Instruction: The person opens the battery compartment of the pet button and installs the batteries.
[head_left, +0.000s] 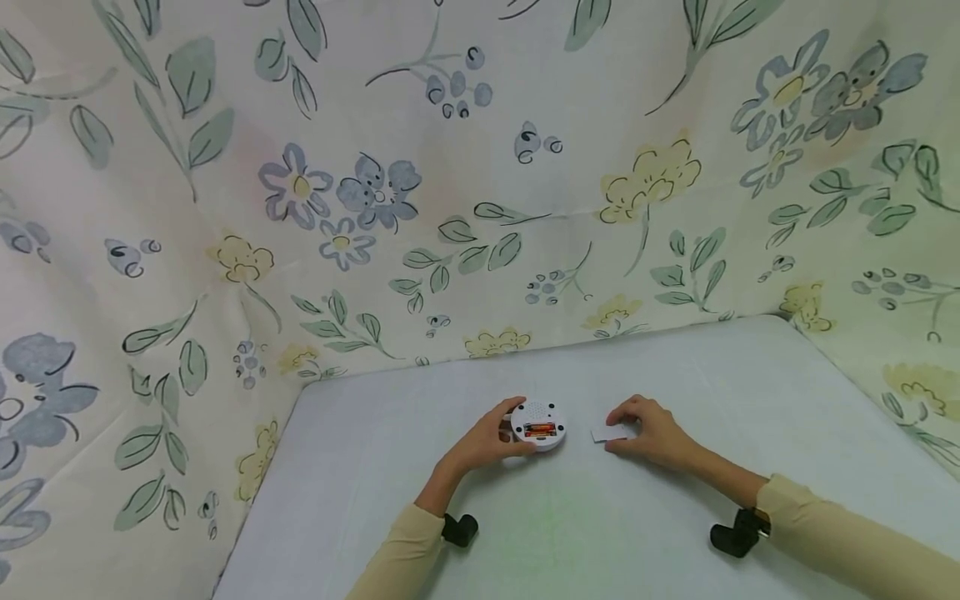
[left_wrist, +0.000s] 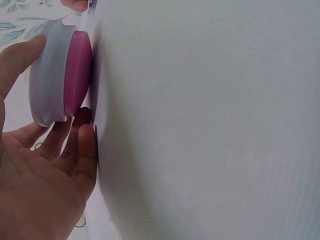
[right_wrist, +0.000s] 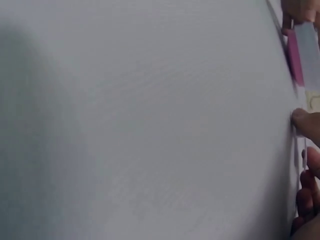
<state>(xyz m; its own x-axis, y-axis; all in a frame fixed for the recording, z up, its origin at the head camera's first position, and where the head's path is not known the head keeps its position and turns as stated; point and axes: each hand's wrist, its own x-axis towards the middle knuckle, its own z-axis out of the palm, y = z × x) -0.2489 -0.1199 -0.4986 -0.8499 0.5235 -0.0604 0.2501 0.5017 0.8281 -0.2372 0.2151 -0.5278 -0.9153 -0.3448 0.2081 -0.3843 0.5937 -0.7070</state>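
Holding the round white device [head_left: 538, 425] at its left rim, your left hand [head_left: 487, 442] curls thumb and fingers around its side, and it rests on the table [head_left: 675, 533] near the middle, a little toward the back. Its underside faces up, and an open slot there holds a battery [head_left: 540, 430] with an orange-red label lying crosswise. From your left wrist you can see the device's white wall and a pink layer against the tabletop, with your thumb on one side and your fingers [left_wrist: 82, 145] on the other.

Just to the right of the device, apart from it, a small flat white piece [head_left: 604, 433] lies on the table. Your right hand [head_left: 651, 433] rests over its right end with bent fingers touching it; whether the piece is pinched or only pressed you cannot tell, and the right wrist view is too blurred to settle it.

The tabletop is a pale, plain white surface. Cloth [head_left: 450, 208] printed with blue and yellow flowers and green leaves hangs behind the table and down both sides, meeting its back edge just beyond the device. Bare tabletop stretches wide on either side of your hands and toward you, where your cream sleeves [head_left: 847, 533] come in.
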